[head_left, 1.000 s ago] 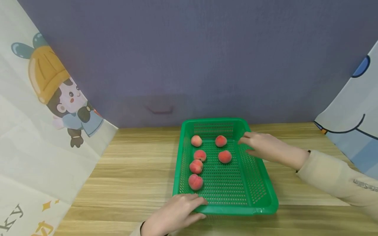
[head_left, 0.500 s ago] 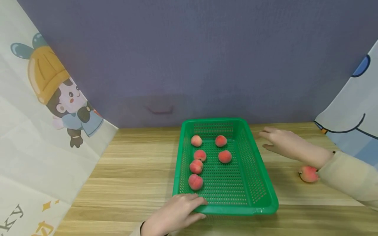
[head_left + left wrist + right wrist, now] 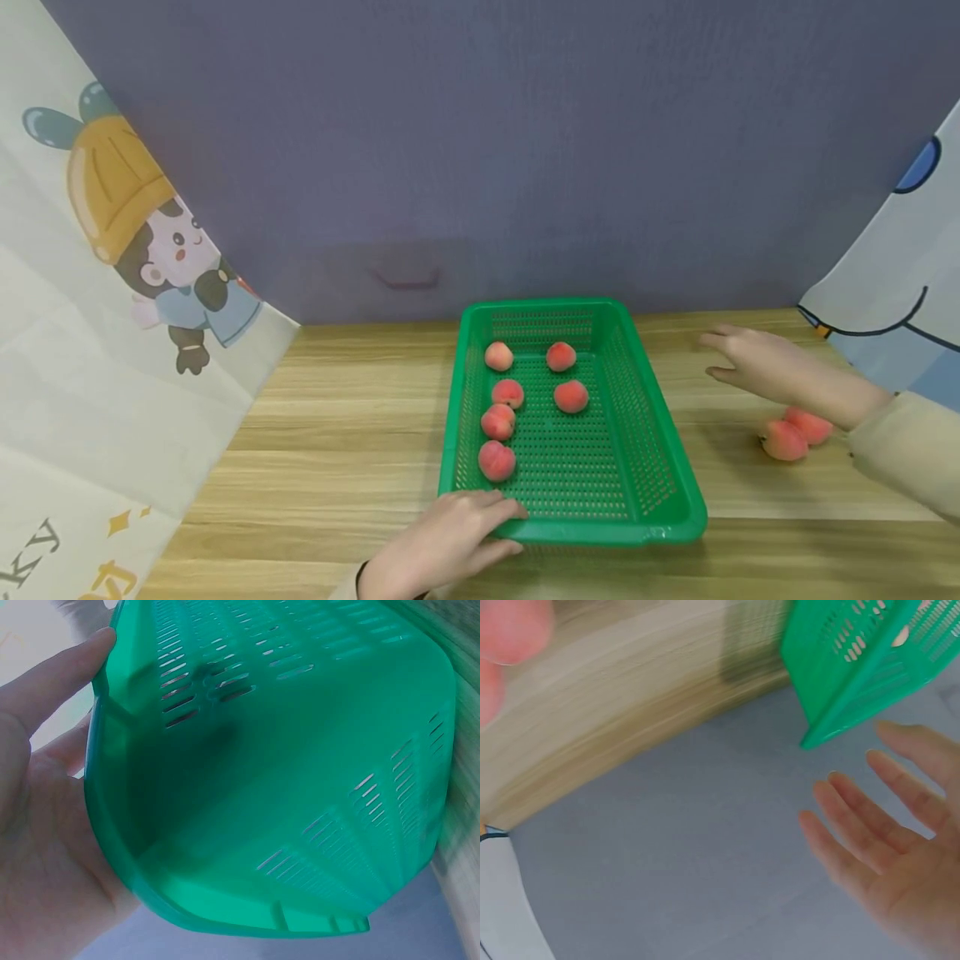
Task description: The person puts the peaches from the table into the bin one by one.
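A green perforated plastic basket (image 3: 678, 454) stands on the wooden table. Inside it, several red peaches lie in a left column, such as the front-left peach (image 3: 497, 461), and two more lie towards the middle. My left hand (image 3: 450, 533) grips the basket's near left corner, with fingers over the rim; the left wrist view has the thumb (image 3: 75, 667) at that rim. Over the table to the basket's right hovers my right hand (image 3: 761, 364), holding nothing, its fingers spread in the right wrist view. Below its wrist, two peaches (image 3: 784, 440) lie side by side on the table.
A grey-blue wall panel (image 3: 525, 167) rises behind the table, close to the basket's far rim. Printed white sheets flank both sides, with a cartoon figure on the left sheet (image 3: 75, 333). Bare wooden tabletop (image 3: 337, 433) extends left of the basket.
My right hand has moved right, from over the basket's right rim to beyond it. The two table peaches, hidden by the arm earlier, now show. The left hand and basket stay put.
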`<state>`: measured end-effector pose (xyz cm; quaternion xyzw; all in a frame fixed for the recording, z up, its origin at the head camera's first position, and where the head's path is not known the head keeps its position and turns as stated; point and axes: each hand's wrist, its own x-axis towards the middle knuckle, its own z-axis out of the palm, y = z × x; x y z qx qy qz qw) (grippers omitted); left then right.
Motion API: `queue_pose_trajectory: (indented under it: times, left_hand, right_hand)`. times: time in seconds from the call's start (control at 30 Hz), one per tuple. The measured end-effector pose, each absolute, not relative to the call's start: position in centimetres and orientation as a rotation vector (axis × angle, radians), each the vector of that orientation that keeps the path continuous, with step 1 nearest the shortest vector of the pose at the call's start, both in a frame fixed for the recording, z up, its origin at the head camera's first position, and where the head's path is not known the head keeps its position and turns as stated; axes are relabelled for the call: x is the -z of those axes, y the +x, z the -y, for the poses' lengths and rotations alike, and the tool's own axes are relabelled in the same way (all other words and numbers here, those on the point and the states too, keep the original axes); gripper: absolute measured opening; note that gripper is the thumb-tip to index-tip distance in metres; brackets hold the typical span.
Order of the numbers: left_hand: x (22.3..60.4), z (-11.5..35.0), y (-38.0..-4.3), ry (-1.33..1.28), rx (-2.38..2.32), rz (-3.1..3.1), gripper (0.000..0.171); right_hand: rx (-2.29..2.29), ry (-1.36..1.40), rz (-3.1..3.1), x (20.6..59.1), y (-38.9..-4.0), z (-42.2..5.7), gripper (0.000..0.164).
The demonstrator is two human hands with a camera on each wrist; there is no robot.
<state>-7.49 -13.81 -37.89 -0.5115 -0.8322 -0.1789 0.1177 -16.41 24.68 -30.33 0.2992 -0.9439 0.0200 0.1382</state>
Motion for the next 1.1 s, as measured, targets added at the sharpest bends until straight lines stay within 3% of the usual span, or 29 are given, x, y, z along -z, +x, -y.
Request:
queue_pose_trajectory:
  times: [1.1]
  left_hand:
    - [37.7, 13.8, -7.5, -1.502, 0.537, 2.468, 0.021]
  right_hand:
    - [-0.237, 0.717, 3.037, 34.7, -15.9, -29.6, 0.033]
